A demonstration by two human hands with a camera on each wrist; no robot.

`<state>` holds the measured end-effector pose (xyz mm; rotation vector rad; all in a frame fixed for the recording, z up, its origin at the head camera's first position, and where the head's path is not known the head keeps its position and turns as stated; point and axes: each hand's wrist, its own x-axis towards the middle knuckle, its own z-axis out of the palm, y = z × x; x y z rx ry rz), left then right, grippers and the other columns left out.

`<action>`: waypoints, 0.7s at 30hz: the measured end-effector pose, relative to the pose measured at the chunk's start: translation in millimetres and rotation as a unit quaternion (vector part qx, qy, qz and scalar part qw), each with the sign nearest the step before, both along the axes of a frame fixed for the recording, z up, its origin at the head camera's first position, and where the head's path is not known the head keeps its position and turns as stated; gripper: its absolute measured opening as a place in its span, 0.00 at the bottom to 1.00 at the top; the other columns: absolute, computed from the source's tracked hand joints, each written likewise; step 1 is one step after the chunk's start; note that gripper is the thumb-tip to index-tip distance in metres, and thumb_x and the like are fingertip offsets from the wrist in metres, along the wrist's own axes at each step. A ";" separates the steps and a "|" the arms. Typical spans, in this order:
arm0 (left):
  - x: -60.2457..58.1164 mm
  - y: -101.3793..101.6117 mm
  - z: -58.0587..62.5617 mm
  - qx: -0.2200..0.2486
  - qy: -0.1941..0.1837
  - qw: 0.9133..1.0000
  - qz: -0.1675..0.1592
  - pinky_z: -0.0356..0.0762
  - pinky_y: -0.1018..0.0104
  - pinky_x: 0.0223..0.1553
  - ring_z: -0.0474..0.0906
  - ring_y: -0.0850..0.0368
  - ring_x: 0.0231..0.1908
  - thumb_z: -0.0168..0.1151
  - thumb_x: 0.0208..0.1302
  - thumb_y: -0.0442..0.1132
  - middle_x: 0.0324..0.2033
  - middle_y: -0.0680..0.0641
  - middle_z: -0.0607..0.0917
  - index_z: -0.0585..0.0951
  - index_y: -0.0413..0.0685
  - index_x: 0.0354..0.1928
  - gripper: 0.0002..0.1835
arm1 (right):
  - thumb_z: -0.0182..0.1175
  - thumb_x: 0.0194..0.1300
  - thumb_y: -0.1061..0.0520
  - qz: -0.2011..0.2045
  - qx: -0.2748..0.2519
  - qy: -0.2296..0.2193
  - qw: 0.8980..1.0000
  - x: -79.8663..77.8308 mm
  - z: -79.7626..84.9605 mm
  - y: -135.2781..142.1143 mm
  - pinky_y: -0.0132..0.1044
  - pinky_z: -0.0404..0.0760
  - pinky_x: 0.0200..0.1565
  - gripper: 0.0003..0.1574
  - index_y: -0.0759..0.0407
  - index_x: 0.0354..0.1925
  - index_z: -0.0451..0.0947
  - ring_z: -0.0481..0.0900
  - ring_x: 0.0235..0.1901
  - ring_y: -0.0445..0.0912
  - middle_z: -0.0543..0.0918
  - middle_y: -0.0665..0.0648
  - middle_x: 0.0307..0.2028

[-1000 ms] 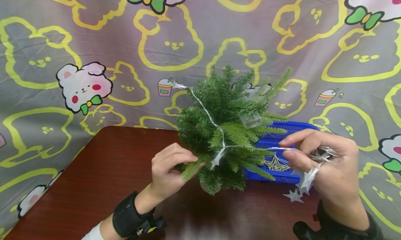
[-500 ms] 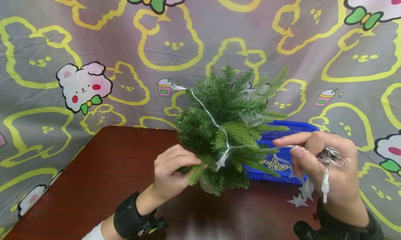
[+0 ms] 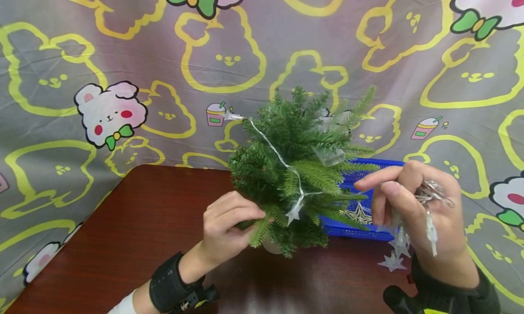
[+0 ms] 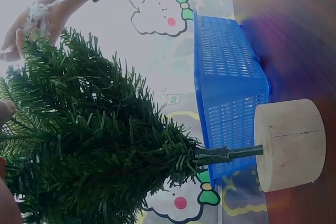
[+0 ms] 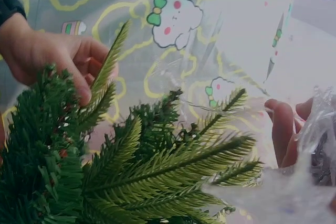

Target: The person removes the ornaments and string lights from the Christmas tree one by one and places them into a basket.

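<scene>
A small artificial Christmas tree [image 3: 264, 168] stands on the table, its round wooden base [image 4: 294, 148] plain in the left wrist view. Low on its near side, my left hand [image 3: 227, 220] pinches the tip of a light-green branch [image 3: 259, 232]. A clear string of star lights [image 3: 294, 213] runs down the front from the upper left, one star hanging low and another sticking out at the upper left. To the right, my right hand [image 3: 444, 234] holds the bundled rest of the string [image 3: 431, 193], with several stars dangling below the palm. The index finger points toward the tree.
Behind the tree on the right sits a blue perforated basket [image 3: 386, 162] with a gold glitter star [image 3: 359, 215] in it. A clear plastic piece [image 3: 330, 157] hangs among the right branches. A patterned cloth [image 3: 163, 54] rises behind the brown table [image 3: 123, 223].
My left hand and the pinched branch have shifted slightly right. The low star has moved right too. My right hand has turned a little, and a light now hangs across its palm.
</scene>
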<state>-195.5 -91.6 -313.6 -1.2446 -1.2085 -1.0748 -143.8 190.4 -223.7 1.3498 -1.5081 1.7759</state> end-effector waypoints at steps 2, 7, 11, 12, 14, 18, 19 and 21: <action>1.0 1.1 1.0 -0.003 0.002 1.000 0.002 0.76 0.69 0.29 0.78 0.56 0.24 0.68 0.56 0.27 0.23 0.45 0.84 0.84 0.38 0.28 0.02 | 0.45 0.65 0.79 0.009 -0.010 0.003 1.000 -0.5 2.1 -2.5 0.35 0.67 0.15 0.19 0.70 0.18 0.63 0.78 0.19 0.48 0.85 0.67 0.28; 4.1 3.6 2.8 -0.012 0.005 1.000 0.011 0.74 0.70 0.28 0.77 0.58 0.25 0.64 0.57 0.26 0.24 0.45 0.84 0.84 0.38 0.29 0.03 | 0.50 0.64 0.79 -0.013 -0.005 0.016 1.000 1.1 9.0 -10.2 0.33 0.64 0.13 0.14 0.76 0.22 0.62 0.75 0.17 0.45 0.80 0.62 0.23; 5.4 3.4 3.0 -0.016 0.001 1.000 0.022 0.75 0.70 0.30 0.78 0.57 0.25 0.64 0.57 0.26 0.25 0.45 0.85 0.85 0.38 0.29 0.03 | 0.58 0.60 0.77 -0.094 0.050 0.026 0.994 3.7 10.4 -10.1 0.29 0.63 0.14 0.12 0.77 0.27 0.64 0.72 0.18 0.39 0.79 0.56 0.25; 5.6 3.0 2.9 -0.017 -0.001 1.000 0.023 0.75 0.69 0.30 0.78 0.57 0.26 0.64 0.56 0.26 0.25 0.45 0.85 0.85 0.38 0.30 0.03 | 0.61 0.58 0.77 -0.116 0.065 0.032 0.991 3.9 10.1 -9.1 0.28 0.62 0.15 0.12 0.77 0.27 0.64 0.71 0.19 0.38 0.79 0.55 0.25; 5.7 1.5 2.9 -0.020 -0.005 0.999 0.025 0.76 0.68 0.31 0.79 0.56 0.27 0.65 0.54 0.26 0.26 0.45 0.85 0.85 0.38 0.31 0.03 | 0.67 0.53 0.74 -0.176 0.100 0.051 0.978 4.2 9.4 -6.2 0.27 0.61 0.17 0.16 0.76 0.28 0.66 0.70 0.20 0.35 0.78 0.52 0.26; 5.4 -2.7 3.0 -0.018 -0.013 1.000 0.021 0.76 0.66 0.33 0.79 0.54 0.29 0.67 0.57 0.30 0.29 0.43 0.85 0.86 0.37 0.34 0.04 | 0.78 0.42 0.67 -0.296 0.174 0.102 0.934 4.0 7.1 -1.0 0.23 0.59 0.20 0.24 0.73 0.33 0.73 0.67 0.22 0.31 0.75 0.47 0.23; 5.1 -3.9 3.1 -0.015 -0.014 1.000 0.019 0.76 0.65 0.33 0.79 0.53 0.30 0.67 0.59 0.32 0.29 0.42 0.85 0.86 0.36 0.35 0.05 | 0.80 0.40 0.64 -0.328 0.195 0.115 0.917 4.3 6.6 -0.2 0.22 0.60 0.21 0.26 0.71 0.34 0.75 0.66 0.21 0.30 0.74 0.46 0.23; 3.8 -6.2 3.3 -0.001 -0.016 1.000 0.015 0.76 0.65 0.33 0.79 0.52 0.31 0.66 0.64 0.37 0.30 0.41 0.85 0.85 0.35 0.36 0.09 | 0.82 0.38 0.59 -0.376 0.232 0.142 0.886 4.8 5.6 0.5 0.21 0.62 0.23 0.26 0.64 0.35 0.79 0.67 0.21 0.28 0.75 0.43 0.22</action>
